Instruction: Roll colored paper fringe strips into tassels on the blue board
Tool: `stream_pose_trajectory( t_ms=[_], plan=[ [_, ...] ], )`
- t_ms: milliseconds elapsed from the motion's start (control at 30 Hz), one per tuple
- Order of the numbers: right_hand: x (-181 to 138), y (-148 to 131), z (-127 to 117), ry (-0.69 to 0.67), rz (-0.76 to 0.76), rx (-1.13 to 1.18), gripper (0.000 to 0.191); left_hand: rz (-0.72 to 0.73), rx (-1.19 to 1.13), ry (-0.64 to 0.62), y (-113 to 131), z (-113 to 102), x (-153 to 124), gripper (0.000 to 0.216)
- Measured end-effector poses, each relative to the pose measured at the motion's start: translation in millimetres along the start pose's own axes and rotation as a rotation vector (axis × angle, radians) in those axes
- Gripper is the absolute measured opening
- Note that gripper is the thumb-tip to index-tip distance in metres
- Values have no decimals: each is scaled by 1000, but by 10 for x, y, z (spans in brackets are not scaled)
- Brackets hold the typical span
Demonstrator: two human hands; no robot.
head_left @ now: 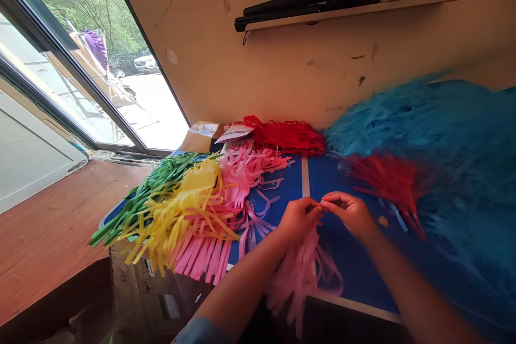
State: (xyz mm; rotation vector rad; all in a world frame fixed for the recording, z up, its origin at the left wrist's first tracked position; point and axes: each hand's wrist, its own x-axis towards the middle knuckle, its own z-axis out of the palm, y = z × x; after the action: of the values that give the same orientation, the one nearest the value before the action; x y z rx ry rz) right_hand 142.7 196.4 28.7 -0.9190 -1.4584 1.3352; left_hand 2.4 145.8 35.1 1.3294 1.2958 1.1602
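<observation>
My left hand is closed on the top of a pink tissue-paper tassel, whose fringed strips hang down over the table's front edge. My right hand meets it at the fingertips, thumb and forefinger pinched at the tassel's upper end. What exactly lies between the right fingertips is too small to make out. Left of my hands lie cut fringes in pink, yellow and green, overlapping each other. To the right rests a red tassel.
The blue table stands against a wall. A large heap of blue fringe covers its right side, and red fringe lies at the back. A cardboard box is below the left edge. Overhead is a shelf; a glass door is at left.
</observation>
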Motion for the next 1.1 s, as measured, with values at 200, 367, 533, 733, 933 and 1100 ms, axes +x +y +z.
stream_pose_trajectory(
  t_ms=[200,367,533,733,933,1100],
  plan=[
    [-12,-23,-41,-36,-33,-83,32,-47,-75,-46,49,3,-18,12],
    [-29,-16,-47,-73,-14,-116,31,-53,-99,-46,52,32,-9,11],
    [-43,-47,-24,-14,-22,-94,31,-99,-53,-90,45,-6,22,17],
    [-29,-56,5,10,-37,-46,36,-64,-7,-163,22,-86,30,25],
    [-25,6,2,-103,9,-78,37,29,156,-120,78,-92,-10,26],
    [-21,6,1,-69,-17,-81,34,92,259,-60,66,-83,-2,29]
  ],
)
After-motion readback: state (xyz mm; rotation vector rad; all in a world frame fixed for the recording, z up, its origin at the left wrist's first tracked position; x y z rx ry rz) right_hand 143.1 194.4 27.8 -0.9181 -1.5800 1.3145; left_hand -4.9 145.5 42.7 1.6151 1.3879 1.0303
